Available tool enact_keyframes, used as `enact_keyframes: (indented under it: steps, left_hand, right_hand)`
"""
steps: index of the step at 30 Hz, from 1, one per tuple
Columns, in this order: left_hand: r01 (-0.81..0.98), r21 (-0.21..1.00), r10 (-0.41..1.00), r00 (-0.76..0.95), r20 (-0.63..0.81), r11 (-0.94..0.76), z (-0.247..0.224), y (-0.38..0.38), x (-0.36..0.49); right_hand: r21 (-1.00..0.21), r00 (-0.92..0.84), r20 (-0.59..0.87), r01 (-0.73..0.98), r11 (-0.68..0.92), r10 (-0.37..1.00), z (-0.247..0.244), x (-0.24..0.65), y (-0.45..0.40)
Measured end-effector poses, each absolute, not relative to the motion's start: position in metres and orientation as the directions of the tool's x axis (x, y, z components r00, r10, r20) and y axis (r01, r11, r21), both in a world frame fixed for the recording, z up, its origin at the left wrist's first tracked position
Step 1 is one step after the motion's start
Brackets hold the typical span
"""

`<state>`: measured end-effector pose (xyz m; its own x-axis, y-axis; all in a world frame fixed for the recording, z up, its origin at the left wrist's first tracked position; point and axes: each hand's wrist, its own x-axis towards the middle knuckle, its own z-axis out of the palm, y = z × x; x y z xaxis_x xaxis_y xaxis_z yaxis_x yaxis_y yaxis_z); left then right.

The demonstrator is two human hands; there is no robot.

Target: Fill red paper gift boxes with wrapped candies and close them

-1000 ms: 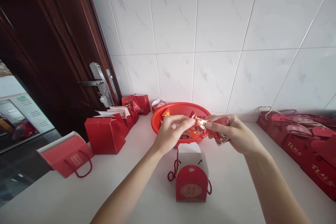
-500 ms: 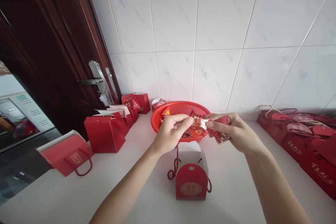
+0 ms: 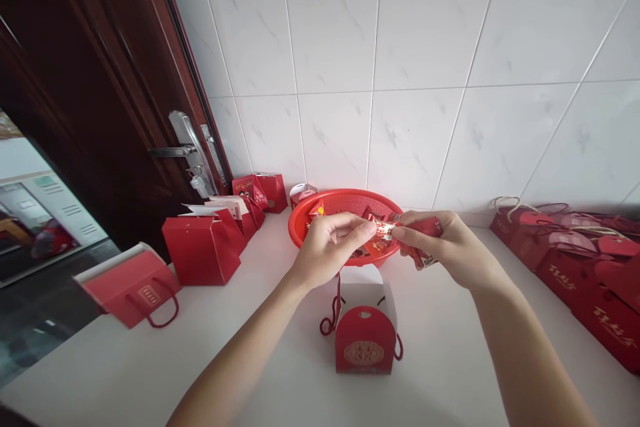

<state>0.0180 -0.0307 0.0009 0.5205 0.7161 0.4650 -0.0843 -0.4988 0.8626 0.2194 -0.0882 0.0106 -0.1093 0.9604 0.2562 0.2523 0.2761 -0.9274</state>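
Above the near rim of a red plastic basket, my two hands meet at a small red-and-white wrapped candy. My left hand pinches its left end between thumb and fingers. At the other end, my right hand has its thumb on the wrapper and also grips red candy packets; their exact number is hidden. More wrapped sweets lie in the basket. Below my hands stands an open red gift box with a white inside and dark red cord handles.
Red paper boxes stand along the left, one tilted box near the table edge. Several red gift bags with cord handles line the right. A tiled wall rises behind; a dark door is at left.
My hands have drawn slightly closer together, the left moving a little right along the candy. The whole view has shifted slightly; the boxes and basket stay in place.
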Motion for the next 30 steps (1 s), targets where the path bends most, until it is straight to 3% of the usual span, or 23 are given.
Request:
enact_keyframes:
  steps: [16, 30]
  left_hand:
    - [-0.023, 0.732, 0.628, 0.495, 0.600, -0.681, -0.0023, -0.0307, 0.0192]
    - [-0.020, 0.781, 0.656, 0.531, 0.537, -0.624, -0.0017, -0.0291, 0.0180]
  right_hand:
    - [-0.930, -0.091, 0.268, 0.237, 0.282, 0.959, 0.0124, 0.2183, -0.0919]
    - [-0.953, -0.114, 0.246, 0.154, 0.262, 0.962, 0.0117, 0.2191, -0.0885]
